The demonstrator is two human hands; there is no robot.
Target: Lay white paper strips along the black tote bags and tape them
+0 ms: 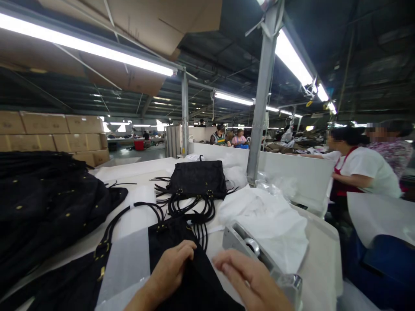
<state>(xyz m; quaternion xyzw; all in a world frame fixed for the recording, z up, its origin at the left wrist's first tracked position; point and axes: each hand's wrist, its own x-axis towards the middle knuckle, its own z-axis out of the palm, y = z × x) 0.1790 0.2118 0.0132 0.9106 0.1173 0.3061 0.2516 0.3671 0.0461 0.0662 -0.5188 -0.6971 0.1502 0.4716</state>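
A black bag (pixel 194 280) with thin black straps lies on the table in front of me. My left hand (pixel 173 268) rests on it, fingers curled closed over the black fabric near its upper part. My right hand (pixel 251 278) hovers at the bag's right side, fingers loosely bent and apart, with nothing visible in them. Just behind it stands a grey metal tape dispenser (pixel 238 235), partly hidden by the hand. Translucent sheeting (pixel 125 263) lies to the left, beside another black bag with gold-coloured fittings (pixel 74 276).
A finished-looking black bag (pixel 197 179) lies farther back, its straps spread forward. Many black bags are heaped (pixel 48 216) at left. White sheeting (pixel 266 220) covers the table's right side, near a metal post (pixel 261 95). Cartons (pixel 45 125) stand behind; a co-worker (pixel 366 166) is at right.
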